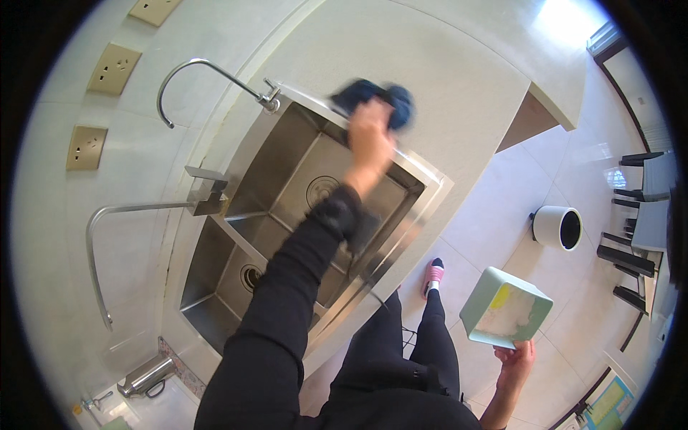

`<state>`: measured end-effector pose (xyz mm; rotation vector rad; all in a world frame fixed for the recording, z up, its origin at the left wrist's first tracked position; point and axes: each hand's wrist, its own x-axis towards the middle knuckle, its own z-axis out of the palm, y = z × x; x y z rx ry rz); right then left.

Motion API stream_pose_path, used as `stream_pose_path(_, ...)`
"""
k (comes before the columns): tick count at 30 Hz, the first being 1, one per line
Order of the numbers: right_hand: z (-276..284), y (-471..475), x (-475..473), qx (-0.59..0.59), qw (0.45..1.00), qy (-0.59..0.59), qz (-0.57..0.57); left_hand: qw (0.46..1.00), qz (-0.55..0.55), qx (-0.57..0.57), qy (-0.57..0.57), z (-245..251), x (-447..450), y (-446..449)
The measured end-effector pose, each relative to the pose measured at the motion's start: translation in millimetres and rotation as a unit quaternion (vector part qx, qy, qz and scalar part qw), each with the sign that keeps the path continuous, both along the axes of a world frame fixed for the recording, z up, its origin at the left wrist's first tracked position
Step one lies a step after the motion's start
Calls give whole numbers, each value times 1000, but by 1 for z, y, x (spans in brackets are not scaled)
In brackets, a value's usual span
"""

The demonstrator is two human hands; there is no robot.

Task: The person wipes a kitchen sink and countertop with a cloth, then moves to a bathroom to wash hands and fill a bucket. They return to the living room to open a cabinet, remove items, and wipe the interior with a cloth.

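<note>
My left hand (371,131) grips a dark blue cloth (399,106), blurred, over the pale countertop (457,75) just beyond the sink's upper rim. Below that forearm lies a stainless-steel double-bowl sink (301,166), partly hidden by my black sleeve. On the right, my right hand (516,355) holds a light green square container (484,306) by its lower edge, out over the floor. White matter that looks like powder (508,317) and a yellow patch (501,295) show inside it.
A curved faucet (212,64) and a square-bodied faucet (207,196) rise along the wall side. Wall sockets (114,69) sit at left. A steel flask (148,375) is at lower left. On the tiled floor stands a white bin (553,228), with chairs (653,177) beyond.
</note>
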<state>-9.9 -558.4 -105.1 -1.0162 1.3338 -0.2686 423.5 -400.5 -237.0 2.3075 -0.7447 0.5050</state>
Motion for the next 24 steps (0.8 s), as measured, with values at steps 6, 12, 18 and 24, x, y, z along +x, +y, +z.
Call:
stream_pose_path(6, 6, -1, 8, -12, 1000, -20, -2, 899, -360, -24, 247, 23, -161, -30)
stream_pose_path(12, 3, 0, 5, -22, 999, -18, -19, 872, -127, -255, 398, 38, -115, 78)
stream_pose_path(18, -5, -3, 2, -16, 999, 12, -37, 778, 382, -208, 454, -96, -47, 246)
stream_pose_path(24, -3, -4, 0, -21, 998, 34, -44, 792, 77, 472, 379, -172, 13, 220)
